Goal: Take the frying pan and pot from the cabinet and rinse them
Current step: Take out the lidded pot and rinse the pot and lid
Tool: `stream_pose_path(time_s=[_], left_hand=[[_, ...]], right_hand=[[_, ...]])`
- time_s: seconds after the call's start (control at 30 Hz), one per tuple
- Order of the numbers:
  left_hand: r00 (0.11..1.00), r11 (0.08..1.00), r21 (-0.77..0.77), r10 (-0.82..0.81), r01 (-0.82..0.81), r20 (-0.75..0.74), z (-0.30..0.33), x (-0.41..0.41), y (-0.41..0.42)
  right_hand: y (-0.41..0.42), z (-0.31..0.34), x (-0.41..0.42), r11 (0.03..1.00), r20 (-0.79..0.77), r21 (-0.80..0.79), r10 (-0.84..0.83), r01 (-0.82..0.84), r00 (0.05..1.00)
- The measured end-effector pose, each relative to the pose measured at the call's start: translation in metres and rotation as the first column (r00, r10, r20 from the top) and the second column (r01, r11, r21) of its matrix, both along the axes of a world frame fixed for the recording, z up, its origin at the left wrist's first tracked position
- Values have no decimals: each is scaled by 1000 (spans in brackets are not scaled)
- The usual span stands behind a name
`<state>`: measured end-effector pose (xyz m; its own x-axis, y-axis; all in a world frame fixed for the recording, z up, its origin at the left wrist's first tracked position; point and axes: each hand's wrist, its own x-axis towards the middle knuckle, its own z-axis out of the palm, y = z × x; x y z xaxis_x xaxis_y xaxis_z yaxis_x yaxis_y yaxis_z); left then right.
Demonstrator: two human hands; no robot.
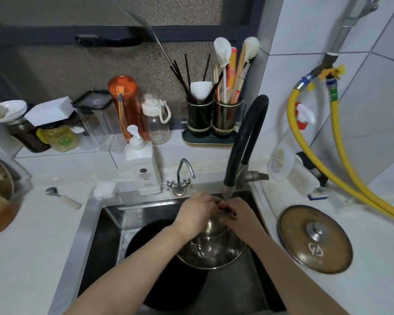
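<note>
**Both hands meet under the spout, over the pot**

Both forearms reach into the sink (93, 226). The left hand (197, 213) and right hand (239, 218) meet fingertip to fingertip beneath the black faucet (243, 142); whether they pinch anything, I cannot tell. Directly below them the steel pot (210, 253) holds water. Left of and beneath the left wrist lies the black frying pan (146, 237). Right of the right hand, a glass lid (314, 238) rests on the counter.
</note>
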<state>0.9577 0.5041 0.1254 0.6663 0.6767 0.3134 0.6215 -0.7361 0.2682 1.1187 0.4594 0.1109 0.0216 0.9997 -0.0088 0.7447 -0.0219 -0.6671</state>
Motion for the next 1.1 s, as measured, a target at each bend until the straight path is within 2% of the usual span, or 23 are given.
stream_pose_path(time_s=[0.1,0.23,0.3,0.5,0.7,0.83,0.93,1.03,1.1], left_hand=[[994,992,-89,93,-87,64,-5,-3,3],[981,964,-230,163,-136,103,-11,-10,3],[980,947,-281,184,-157,72,-14,-20,0],[955,872,-392,286,-293,-80,-33,-56,-14],[979,935,-290,203,-201,-23,-24,-38,-9],[993,977,-203,47,-68,-108,-9,-25,-2],[976,981,-193,-47,5,-213,2,-13,1],[976,982,-186,-13,-28,-215,9,-7,10],[989,974,-204,74,-99,-126,9,-17,17]], right_hand=[[4,-2,-9,982,81,126,-151,140,985],[-3,-5,-6,980,86,176,-110,94,990],[-13,-10,-1,979,22,158,-132,127,991],[-35,-28,18,938,-68,70,-334,339,940],[-39,-31,22,931,-68,5,-363,364,929],[-30,-11,9,984,190,42,-179,174,965],[-22,-2,1,999,392,-21,-24,35,920],[-24,-4,2,995,385,-68,-47,78,922],[-25,-8,7,984,296,-104,-108,144,949]])
